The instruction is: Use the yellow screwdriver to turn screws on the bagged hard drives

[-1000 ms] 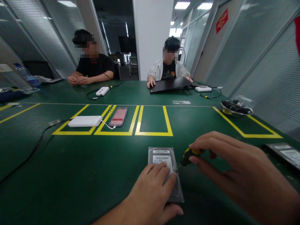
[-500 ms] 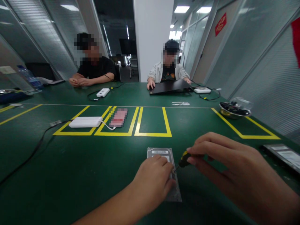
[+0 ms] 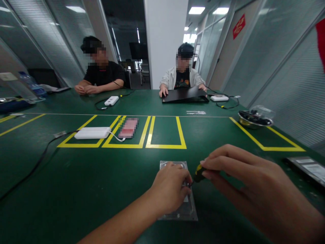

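A flat silver hard drive [image 3: 190,206] lies on the green table in front of me, its middle covered by my left hand [image 3: 171,189]. The thumb and forefinger of that hand are pinched together at the drive's right edge, by the tip of a screwdriver; what is between them is too small to make out. The screwdriver [image 3: 198,173] has a short black and yellow handle. My right hand [image 3: 236,173] grips this handle between thumb and fingertips, tilted with the tip down to the left.
At the right lies another hard drive [image 3: 309,169]. A metal bowl of dark parts [image 3: 255,119] stands behind it. Yellow tape [image 3: 166,146] marks boxes, with a white power bank [image 3: 92,133] and phone [image 3: 129,128] on the left. Two people sit opposite, one holding a black panel [image 3: 185,95].
My left hand has shifted slightly to the right, its thumb and forefinger closing in by the screwdriver's tip. The right hand and screwdriver have barely moved.
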Available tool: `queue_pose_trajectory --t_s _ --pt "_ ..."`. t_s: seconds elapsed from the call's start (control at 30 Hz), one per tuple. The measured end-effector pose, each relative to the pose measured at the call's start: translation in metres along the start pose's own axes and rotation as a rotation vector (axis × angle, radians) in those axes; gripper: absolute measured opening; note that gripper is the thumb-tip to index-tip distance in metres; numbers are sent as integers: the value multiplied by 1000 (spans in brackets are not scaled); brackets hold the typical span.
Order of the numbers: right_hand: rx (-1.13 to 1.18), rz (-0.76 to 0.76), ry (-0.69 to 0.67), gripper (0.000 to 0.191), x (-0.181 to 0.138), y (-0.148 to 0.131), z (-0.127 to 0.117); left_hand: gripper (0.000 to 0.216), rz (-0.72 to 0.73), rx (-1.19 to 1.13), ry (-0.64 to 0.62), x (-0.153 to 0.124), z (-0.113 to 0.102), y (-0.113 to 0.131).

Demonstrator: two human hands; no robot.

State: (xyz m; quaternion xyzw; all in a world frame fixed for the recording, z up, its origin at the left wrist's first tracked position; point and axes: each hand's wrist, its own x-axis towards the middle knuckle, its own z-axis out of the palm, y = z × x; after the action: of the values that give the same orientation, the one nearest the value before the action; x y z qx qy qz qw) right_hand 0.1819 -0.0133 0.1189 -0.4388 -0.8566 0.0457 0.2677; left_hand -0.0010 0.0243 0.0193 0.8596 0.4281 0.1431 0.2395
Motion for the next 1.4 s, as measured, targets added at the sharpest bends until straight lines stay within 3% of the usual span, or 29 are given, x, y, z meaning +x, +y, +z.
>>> queue_pose_trajectory --t_s 0.83,1.23,1.4 --pt "-37 49 -53 18 2 5 -3 13 12 -27 -3 4 2 -6" --pt "6 40 -11 16 3 4 -2 12 4 -4 -11 4 2 -7" --pt "-10 43 -24 13 5 4 -2 14 31 111 19 -6 -5 7"
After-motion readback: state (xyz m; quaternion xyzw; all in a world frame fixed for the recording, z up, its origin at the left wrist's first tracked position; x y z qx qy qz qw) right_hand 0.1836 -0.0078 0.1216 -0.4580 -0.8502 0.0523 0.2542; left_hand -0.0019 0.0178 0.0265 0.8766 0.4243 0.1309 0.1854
